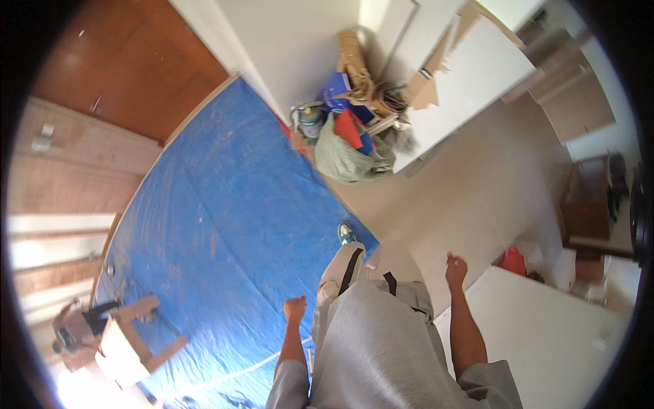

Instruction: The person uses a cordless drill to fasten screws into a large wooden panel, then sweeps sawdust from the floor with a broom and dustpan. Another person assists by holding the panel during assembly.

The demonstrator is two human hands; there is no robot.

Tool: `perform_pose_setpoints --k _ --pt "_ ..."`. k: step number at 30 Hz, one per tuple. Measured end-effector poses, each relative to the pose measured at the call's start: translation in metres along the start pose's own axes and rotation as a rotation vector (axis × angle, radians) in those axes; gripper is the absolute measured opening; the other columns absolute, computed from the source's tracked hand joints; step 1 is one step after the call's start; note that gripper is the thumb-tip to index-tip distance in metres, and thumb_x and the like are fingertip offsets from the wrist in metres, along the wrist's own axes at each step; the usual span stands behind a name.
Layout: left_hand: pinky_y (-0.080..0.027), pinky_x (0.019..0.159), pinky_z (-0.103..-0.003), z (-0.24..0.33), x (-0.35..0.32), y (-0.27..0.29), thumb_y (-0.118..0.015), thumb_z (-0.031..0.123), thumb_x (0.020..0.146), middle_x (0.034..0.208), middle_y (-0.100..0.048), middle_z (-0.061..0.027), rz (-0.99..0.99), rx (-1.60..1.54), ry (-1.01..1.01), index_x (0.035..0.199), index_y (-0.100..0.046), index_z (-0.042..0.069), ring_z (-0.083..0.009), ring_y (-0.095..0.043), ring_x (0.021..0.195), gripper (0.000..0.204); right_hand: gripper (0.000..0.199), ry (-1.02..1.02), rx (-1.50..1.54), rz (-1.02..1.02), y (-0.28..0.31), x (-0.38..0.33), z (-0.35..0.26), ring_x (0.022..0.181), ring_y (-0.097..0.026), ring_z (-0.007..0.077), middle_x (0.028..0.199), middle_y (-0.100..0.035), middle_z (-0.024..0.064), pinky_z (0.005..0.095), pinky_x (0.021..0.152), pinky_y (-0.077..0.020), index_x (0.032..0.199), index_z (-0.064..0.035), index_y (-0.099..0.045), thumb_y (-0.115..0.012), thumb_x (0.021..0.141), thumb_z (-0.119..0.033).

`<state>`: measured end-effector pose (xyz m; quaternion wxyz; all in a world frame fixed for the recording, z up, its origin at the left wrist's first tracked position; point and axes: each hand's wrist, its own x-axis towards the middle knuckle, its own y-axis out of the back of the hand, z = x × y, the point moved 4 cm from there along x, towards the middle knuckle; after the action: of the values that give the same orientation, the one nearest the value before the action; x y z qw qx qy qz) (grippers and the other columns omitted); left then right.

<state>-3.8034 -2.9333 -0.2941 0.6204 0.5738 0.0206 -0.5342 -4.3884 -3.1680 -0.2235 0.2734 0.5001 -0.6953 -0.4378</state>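
Walking across blue tarp twd junk pile; left hand loosely curled, right hand half-open, both empty.

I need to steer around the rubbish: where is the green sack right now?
In the head view the green sack lies ahead, upper middle, at the far edge of the blue tarp, in the pile of cardboard scraps against the white wall.

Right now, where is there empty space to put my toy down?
The blue tarp is bare between the wooden wall and the junk pile. The tiled floor right of that pile is open too. It is crowded at the pile and around the wooden stool.
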Motion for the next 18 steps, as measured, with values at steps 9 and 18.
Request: perform_pose_setpoints --k 9,18 --pt "-0.053 0.082 -0.034 0.075 -0.075 0.083 -0.064 0.027 0.097 0.099 -0.074 -0.0131 0.548 -0.812 0.157 0.107 -0.074 0.003 -0.0221 -0.07 0.091 0.028 0.039 -0.098 -0.206 -0.93 -0.025 0.058 0.058 0.105 -0.064 0.0291 0.119 -0.065 0.0179 0.0405 0.092 -0.0514 0.13 -0.0059 -0.058 -0.059 0.093 -0.019" --pt "-0.053 0.069 -0.032 0.176 -0.339 -0.109 -0.075 0.019 0.083 0.075 -0.072 -0.0098 0.68 -0.986 0.993 0.086 -0.074 0.001 -0.0166 -0.068 0.072 0.018 0.035 0.2 -0.098 -0.945 -0.147 0.379 -0.167 0.062 -0.058 0.0144 0.08 -0.065 0.0044 0.031 0.051 -0.0449 0.111 -0.0038 -0.064 -0.052 0.104 -0.035"
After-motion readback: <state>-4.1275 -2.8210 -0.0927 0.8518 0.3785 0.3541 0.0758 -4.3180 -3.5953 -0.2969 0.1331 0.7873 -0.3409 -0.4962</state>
